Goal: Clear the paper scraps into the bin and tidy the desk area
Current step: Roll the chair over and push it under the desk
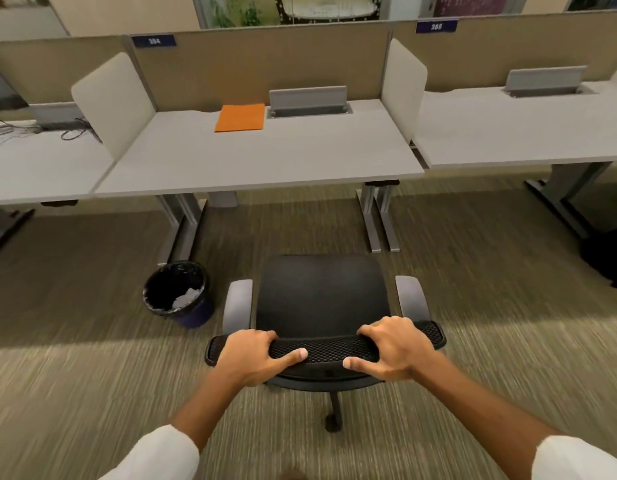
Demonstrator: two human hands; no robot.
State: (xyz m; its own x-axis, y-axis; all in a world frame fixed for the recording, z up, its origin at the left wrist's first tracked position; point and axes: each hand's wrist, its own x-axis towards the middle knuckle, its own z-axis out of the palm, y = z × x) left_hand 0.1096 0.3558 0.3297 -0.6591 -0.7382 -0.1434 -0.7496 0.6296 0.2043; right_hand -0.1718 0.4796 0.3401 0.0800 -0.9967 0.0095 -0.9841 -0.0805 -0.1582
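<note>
A black mesh office chair (pixel 321 299) stands on the carpet in front of the grey desk (pixel 258 157), its seat facing the desk. My left hand (pixel 255 355) grips the top edge of the chair's backrest on the left. My right hand (pixel 393 348) grips the same edge on the right. A dark bin (pixel 177 292) with a black liner stands on the floor to the left of the chair, beside the desk leg, with white paper scraps (pixel 187 297) inside. An orange folded cloth (pixel 240 117) lies at the back of the desk.
A grey cable box with a raised lid (pixel 309 100) sits at the back of the desk. White side dividers (pixel 113 102) separate neighbouring desks. Cables (pixel 71 131) lie on the left desk. A dark object (pixel 608 258) sits on the floor at far right.
</note>
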